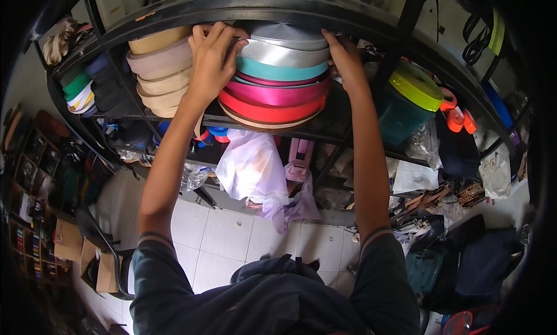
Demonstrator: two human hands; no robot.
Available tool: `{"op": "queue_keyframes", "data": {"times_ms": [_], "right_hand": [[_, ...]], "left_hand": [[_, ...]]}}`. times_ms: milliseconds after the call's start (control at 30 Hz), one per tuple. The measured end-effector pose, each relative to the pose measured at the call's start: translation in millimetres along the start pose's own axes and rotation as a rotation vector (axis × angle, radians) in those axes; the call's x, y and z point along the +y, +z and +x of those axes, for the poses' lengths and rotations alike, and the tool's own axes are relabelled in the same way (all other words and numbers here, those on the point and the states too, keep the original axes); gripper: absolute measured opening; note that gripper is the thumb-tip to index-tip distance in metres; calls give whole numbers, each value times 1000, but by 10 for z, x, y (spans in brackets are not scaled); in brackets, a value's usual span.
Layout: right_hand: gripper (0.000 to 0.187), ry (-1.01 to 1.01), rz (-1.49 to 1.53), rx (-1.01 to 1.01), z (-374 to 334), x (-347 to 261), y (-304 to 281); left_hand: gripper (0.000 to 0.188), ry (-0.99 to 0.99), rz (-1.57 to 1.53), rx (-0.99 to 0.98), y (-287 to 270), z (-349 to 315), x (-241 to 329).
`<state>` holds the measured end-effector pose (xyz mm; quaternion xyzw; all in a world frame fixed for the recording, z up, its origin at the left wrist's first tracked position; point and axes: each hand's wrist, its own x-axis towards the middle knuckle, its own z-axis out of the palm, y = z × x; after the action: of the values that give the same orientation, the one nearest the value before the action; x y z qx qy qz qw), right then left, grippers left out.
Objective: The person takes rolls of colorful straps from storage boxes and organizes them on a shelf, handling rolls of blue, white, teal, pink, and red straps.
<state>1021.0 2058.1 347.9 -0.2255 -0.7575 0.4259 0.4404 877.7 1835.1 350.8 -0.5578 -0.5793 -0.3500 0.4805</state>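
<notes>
A stack of webbing rolls stands on the black metal shelf, with a silver roll (pixel 290 52) on top. Beneath it lie a turquoise roll (pixel 284 70), a magenta roll (pixel 277 93) and a red roll (pixel 272 110). My left hand (pixel 212 57) grips the left edge of the silver roll, fingers bent and thumb close to the index finger. On the opposite side my right hand (pixel 347 61) holds the same roll's right edge; some of its fingers are hidden behind the stack. Both arms reach up and forward.
Beige rolls (pixel 165 79) are stacked left of my left hand. A black shelf bar (pixel 261 10) crosses just beyond my hands. To the right sits a teal bin with a yellow-green roll (pixel 415 84). A white plastic bag (pixel 249 164) hangs below the stack.
</notes>
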Motion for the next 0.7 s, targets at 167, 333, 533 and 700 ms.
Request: {"op": "queue_keyframes", "data": {"times_ms": [167, 333, 533, 700], "right_hand": [[48, 153, 21, -72, -59, -193, -38], [52, -2, 79, -18, 60, 46, -6], [59, -7, 376, 60, -262, -118, 106], [62, 36, 432, 43, -359, -180, 138]], "left_hand": [[29, -283, -27, 181, 129, -92, -14], [45, -566, -253, 93, 322, -216, 56], [51, -523, -440, 67, 268, -249, -5], [52, -521, -435, 38, 233, -223, 24]]}}
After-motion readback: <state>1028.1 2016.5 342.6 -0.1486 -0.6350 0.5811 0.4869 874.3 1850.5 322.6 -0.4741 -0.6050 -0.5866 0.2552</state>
